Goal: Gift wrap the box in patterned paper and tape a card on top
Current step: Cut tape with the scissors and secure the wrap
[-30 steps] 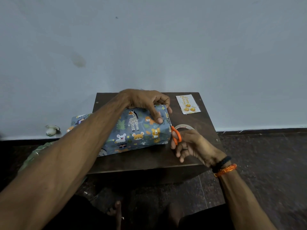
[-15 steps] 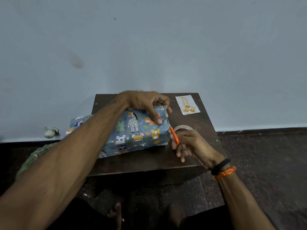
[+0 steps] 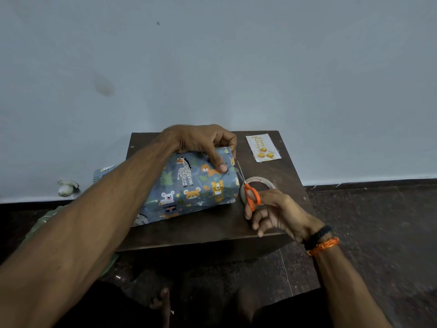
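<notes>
One box sits at the middle of the small dark wooden table (image 3: pixel 212 230), already covered in blue-grey patterned paper printed with cartoon animals (image 3: pixel 189 183); the box itself is hidden under the wrap, so only its bulk shows. Surplus paper trails off the table edge toward nine o'clock.

The left hand (image 3: pixel 203 143) lies over the top of the parcel at its twelve o'clock side, thumb pressed flat on the paper near the right-hand end and the fingers curled over the far edge, pinning the wrap in place. At three o'clock of the parcel, the right hand (image 3: pixel 276 214) grips a pair of orange-handled scissors (image 3: pixel 250 195); thumb and a finger are through the loops, the other fingers hang loosely curled. The thin blades point up toward twelve o'clock and lie along the paper's open right-hand end. Whether the blades are parted or closed is too fine to tell.

Just behind the scissor handles, still at three o'clock, lies a roll of clear sticky tape (image 3: pixel 259 182). Farther out, at about one o'clock near the table's back corner, rests a small white card with gold lettering and gold balls (image 3: pixel 262 147), well apart from the parcel.

The step in hand looks like trimming excess paper at the right end. The next move probably calls for a steady cut along that edge while the left hand keeps the wrap taut, then folding and taping the end flaps. The card is not yet attached.
</notes>
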A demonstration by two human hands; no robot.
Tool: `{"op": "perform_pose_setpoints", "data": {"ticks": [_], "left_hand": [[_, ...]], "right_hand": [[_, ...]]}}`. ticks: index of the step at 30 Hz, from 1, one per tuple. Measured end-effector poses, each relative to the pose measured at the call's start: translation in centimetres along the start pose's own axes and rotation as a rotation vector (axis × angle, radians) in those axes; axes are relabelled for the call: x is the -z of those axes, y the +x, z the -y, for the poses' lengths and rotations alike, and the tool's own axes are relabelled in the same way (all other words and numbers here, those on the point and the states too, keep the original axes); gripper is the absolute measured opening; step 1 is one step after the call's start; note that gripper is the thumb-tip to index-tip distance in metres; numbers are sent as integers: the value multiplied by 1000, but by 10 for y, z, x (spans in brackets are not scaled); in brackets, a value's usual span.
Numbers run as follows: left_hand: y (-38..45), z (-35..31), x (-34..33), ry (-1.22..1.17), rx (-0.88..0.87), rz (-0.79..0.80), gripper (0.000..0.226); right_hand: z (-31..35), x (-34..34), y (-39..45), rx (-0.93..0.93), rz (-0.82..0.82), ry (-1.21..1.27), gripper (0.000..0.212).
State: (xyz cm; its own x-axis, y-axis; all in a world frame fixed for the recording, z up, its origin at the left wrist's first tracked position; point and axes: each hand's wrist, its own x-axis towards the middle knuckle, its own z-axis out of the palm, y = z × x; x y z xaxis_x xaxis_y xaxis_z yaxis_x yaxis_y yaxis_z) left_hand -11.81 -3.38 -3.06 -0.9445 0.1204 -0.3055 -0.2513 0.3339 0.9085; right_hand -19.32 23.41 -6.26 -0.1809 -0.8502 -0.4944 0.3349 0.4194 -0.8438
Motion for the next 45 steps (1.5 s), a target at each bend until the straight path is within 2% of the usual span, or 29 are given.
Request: {"op": "perform_pose_setpoints", "data": {"ticks": [3, 10, 23, 41, 45], "left_hand": [[1, 2, 1, -27, 21, 12, 43], [3, 3, 0, -47, 12, 24, 41], [2, -2, -4, -38, 19, 25, 41], [3, 0, -2, -52, 56, 73, 49], [3, 0, -2, -42, 53, 72, 47]], "right_hand": [[1, -1, 1, 21, 34, -12, 30], [5, -5, 6, 105, 40, -20, 18], [7, -4, 6, 137, 21, -56, 23], [2, -6, 5, 125, -15, -119, 11], [2, -3, 3, 116, -30, -187, 25]]}}
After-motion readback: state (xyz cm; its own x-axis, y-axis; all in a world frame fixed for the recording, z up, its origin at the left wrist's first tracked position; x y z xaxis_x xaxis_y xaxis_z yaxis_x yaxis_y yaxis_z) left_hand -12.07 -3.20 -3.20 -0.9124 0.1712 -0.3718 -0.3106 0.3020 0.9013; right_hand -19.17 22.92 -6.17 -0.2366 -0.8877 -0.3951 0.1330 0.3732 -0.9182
